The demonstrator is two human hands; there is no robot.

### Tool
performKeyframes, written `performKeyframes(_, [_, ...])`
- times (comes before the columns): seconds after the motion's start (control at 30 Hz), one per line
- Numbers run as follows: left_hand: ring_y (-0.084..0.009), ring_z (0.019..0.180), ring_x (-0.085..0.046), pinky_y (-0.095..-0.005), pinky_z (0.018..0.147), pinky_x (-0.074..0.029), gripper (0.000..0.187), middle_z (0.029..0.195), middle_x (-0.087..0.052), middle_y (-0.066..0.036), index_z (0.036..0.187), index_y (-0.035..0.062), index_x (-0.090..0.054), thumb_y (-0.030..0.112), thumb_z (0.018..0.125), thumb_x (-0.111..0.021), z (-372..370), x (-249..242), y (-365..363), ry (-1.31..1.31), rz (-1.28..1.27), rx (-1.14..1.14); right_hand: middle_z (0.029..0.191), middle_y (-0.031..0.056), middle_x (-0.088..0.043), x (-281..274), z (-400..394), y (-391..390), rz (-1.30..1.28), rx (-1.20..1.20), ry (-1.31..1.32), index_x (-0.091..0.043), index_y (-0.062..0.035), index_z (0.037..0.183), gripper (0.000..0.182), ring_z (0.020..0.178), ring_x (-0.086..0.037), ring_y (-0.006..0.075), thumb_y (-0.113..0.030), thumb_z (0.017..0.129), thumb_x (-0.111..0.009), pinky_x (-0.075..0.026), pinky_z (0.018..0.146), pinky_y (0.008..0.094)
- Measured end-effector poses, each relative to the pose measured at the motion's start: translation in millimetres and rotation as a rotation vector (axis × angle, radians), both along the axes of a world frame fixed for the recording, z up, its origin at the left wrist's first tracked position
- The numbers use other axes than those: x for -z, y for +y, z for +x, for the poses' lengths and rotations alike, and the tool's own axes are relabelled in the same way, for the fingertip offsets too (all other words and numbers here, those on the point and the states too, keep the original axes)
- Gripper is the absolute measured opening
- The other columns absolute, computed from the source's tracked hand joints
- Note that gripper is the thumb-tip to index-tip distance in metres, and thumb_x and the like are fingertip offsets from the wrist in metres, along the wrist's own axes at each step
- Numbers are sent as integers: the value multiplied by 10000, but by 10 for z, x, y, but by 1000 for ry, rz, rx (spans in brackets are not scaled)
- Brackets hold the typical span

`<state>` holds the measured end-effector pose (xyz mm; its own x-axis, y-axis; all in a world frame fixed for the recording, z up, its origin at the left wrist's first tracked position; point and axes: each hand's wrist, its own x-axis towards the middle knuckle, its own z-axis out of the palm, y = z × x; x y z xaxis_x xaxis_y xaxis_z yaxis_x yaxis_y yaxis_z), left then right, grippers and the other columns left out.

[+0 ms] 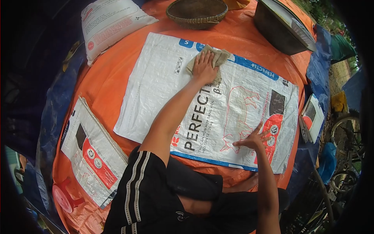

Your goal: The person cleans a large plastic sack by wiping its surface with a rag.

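Observation:
A white woven sack [156, 89] printed "PERFECT" with a red pig outline lies flat on an orange tarp [109, 78]. My left hand [204, 67] reaches far forward and presses a beige rag [220, 57] onto the sack's upper edge, near its blue stripe. My right hand [254, 139] rests palm down on the sack's lower right part, fingers spread, holding nothing. My legs in black shorts [148, 195] are folded at the sack's near edge.
A pile of similar flat sacks [93, 156] lies at the left, a filled white bag [109, 23] at upper left. A woven basket [196, 11] and metal basin [280, 29] sit beyond. A red stool [64, 197], more sacks [313, 117] and a bicycle wheel [346, 132] surround.

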<state>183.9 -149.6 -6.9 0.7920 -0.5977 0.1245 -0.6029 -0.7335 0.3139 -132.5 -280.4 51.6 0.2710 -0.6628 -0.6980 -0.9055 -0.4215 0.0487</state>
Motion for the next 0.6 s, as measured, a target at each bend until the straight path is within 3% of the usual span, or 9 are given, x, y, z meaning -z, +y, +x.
performKeyframes(0.13, [-257,1494,-169,-445,1214,-64,742,1621,-201,-66,1546,95,-231,542,970,-365,500,65,651,-19,63,-205,1461,373,346,1,32,-2,-11,3,41,340,-139,1459,1759,1347,282,603,-543,359,-971,-72,973,832])
performKeyframes(0.37, [-273,1489,-188,-479,1207,-75,748,1621,-198,-82,1548,79,-214,552,979,-321,1216,-16,1795,-56,209,-326,1454,363,367,42,-12,-23,-11,-4,27,344,-139,1456,1764,1342,293,602,-557,352,-967,-66,967,837])
performKeyframes(0.6, [-345,1486,-159,-506,1202,-52,709,1609,-219,-118,1527,45,-265,489,984,-368,1314,-62,2002,-153,354,-409,1442,395,352,22,-13,-14,4,5,0,335,-115,1458,1773,1342,262,625,-548,341,-972,-67,963,836])
